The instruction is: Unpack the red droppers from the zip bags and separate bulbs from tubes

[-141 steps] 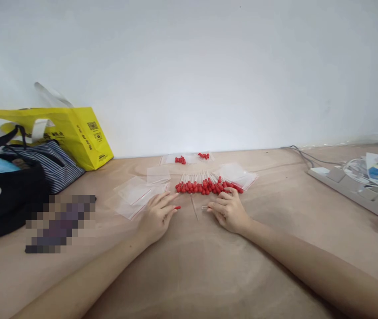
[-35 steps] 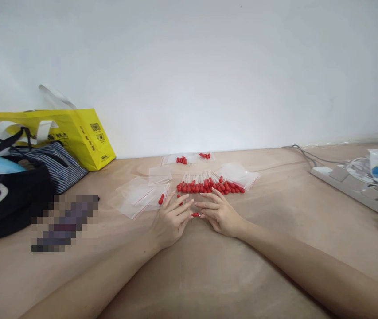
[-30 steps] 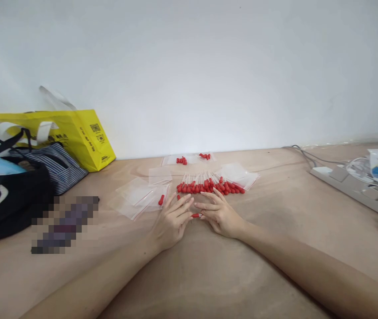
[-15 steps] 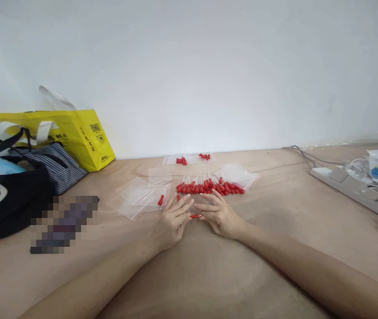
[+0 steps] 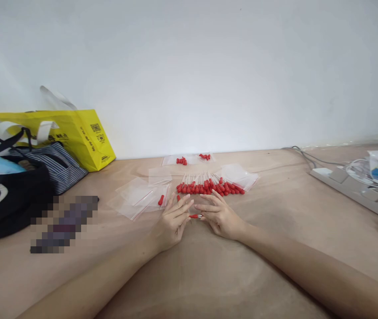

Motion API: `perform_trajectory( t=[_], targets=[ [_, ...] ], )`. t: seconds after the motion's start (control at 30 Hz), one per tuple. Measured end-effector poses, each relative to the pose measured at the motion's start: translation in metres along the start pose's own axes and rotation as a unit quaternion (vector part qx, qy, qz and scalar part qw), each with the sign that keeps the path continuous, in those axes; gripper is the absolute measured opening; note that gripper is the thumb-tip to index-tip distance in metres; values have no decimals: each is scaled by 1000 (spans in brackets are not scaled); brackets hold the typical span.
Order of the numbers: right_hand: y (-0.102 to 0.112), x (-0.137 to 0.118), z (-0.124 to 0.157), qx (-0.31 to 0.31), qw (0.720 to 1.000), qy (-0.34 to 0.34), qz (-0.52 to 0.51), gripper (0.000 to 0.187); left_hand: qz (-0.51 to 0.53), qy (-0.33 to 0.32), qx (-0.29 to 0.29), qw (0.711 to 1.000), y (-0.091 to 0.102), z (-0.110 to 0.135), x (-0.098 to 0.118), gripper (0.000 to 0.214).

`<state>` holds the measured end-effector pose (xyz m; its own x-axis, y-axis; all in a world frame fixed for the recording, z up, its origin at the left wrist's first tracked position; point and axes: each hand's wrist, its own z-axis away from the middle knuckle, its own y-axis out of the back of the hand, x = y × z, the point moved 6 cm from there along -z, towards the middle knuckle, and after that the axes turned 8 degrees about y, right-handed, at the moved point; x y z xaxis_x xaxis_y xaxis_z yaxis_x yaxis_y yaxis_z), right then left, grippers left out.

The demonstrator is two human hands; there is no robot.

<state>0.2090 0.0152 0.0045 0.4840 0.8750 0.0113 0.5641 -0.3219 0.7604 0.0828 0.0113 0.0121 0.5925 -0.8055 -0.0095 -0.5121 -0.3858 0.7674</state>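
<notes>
Between my two hands, low over the table, a red rubber dropper bulb (image 5: 193, 216) meets the clear end of a glass dropper tube (image 5: 200, 216). My left hand (image 5: 172, 225) pinches the bulb from the left, other fingers stretched forward. From the right, my right hand (image 5: 224, 220) pinches the glass tube, most of which its fingers hide. Just beyond my fingertips lies a fanned row of red-bulbed droppers (image 5: 205, 187), glass ends pointing away. One loose red bulb (image 5: 161, 200) rests left of my left hand, and another (image 5: 178, 198) is partly covered by its fingers.
Clear zip bags (image 5: 135, 197) lie on the left, with another bag (image 5: 238, 175) behind the row. More droppers (image 5: 181, 161) sit near the wall. A yellow bag (image 5: 92, 146) and a striped pouch (image 5: 64, 166) stand left; a power strip (image 5: 351, 190) lies right.
The red bulb has shifted very slightly left, and a little more glass shows between it and my right fingers. Both hands otherwise keep their place.
</notes>
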Motion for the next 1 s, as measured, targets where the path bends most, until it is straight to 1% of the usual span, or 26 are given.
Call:
perform_trajectory(
  t=[0.1,0.23,0.3,0.37,0.47,0.57,0.63,0.73,0.8,0.93,1.0],
  targets=[
    [0,7,6,4,1000,-10,-4,21,-3,18,2,1000,3,4,-8,28],
    [5,19,15,35,998,-47,-5,22,-33,53,18,998,11,10,-24,24],
    [7,20,17,34,998,-53,11,20,-39,62,26,997,15,10,-28,20],
    [7,20,17,24,997,-69,36,21,-50,103,46,992,18,9,-32,18],
    [2,22,14,-5,993,-111,31,24,-92,197,72,973,20,7,-43,18],
    [-9,28,7,-26,982,-184,-28,24,-118,273,62,953,19,6,-55,19],
    [-18,35,-1,-35,964,-253,-76,26,-122,303,44,944,17,5,-63,21],
    [-33,42,-14,-50,933,-334,-127,21,-134,306,17,942,13,2,-69,26],
    [-40,45,-23,-55,922,-360,-130,16,-136,300,12,944,11,1,-70,27],
    [-46,44,-34,-58,924,-361,-111,16,-129,309,15,942,11,2,-71,28],
    [-47,43,-36,-54,927,-355,-110,18,-122,322,6,939,11,2,-71,29]
  ],
)
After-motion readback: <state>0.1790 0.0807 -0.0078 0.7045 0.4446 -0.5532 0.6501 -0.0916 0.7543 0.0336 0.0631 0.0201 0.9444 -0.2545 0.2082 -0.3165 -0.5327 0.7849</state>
